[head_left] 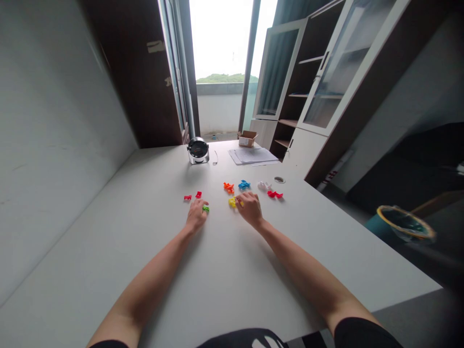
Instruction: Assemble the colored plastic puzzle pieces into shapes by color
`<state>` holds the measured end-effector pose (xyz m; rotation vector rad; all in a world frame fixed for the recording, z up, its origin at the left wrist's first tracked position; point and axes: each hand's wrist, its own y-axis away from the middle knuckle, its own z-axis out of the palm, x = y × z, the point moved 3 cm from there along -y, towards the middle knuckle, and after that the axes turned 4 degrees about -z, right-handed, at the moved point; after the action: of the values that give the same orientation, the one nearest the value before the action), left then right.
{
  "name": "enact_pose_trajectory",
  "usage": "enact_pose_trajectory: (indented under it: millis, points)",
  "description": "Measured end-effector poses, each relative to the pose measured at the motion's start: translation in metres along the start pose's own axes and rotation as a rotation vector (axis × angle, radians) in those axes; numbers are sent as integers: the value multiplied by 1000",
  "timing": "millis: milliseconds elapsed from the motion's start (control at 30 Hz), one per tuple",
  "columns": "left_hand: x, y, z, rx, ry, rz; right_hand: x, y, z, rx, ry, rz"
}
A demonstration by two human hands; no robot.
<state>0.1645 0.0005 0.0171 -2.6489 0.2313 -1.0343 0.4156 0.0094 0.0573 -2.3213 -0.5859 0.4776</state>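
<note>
My left hand [196, 215] rests on the white table [224, 290] with its fingertips at a small green plastic piece [206, 209]. My right hand [250, 209] lies close by, its fingers reaching a yellow plastic piece [232, 202]. Neither grip is clear from here. Two small red pieces [187, 197] [198, 194] lie beyond my left hand. Past my right hand are an orange piece [228, 187], a blue piece [244, 184], a white piece [263, 185] and a red piece [274, 194].
A round black-and-silver device [198, 150] and a stack of papers [252, 155] stand at the table's far end, with a small cardboard box [248, 138] behind. A cable grommet [279, 180] is set in the tabletop. A wall runs along the left side; a waste bin [405, 223] stands off the right edge.
</note>
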Motion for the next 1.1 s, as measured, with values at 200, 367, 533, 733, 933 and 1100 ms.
enact_pose_trajectory:
  millis: [200, 367, 533, 733, 933, 1100]
  points:
    - [-10, 3, -11, 121, -257, -166, -40, 8, 4, -76, -123, -258]
    - [-16, -2, -15, 160, -276, -206, -44, 10, 5, -134, -148, -325]
    - [-10, -6, -20, 344, -56, -86, -43, 12, 6, -143, -161, -342]
    - [-5, -7, -15, 328, 368, -99, -43, 13, 7, -152, -177, -372]
    - [-10, -10, 2, 233, 878, -352, -43, 12, 6, -158, -168, -388]
    - [-7, -8, 8, 119, 955, -511, -43, 12, 7, -158, -174, -398]
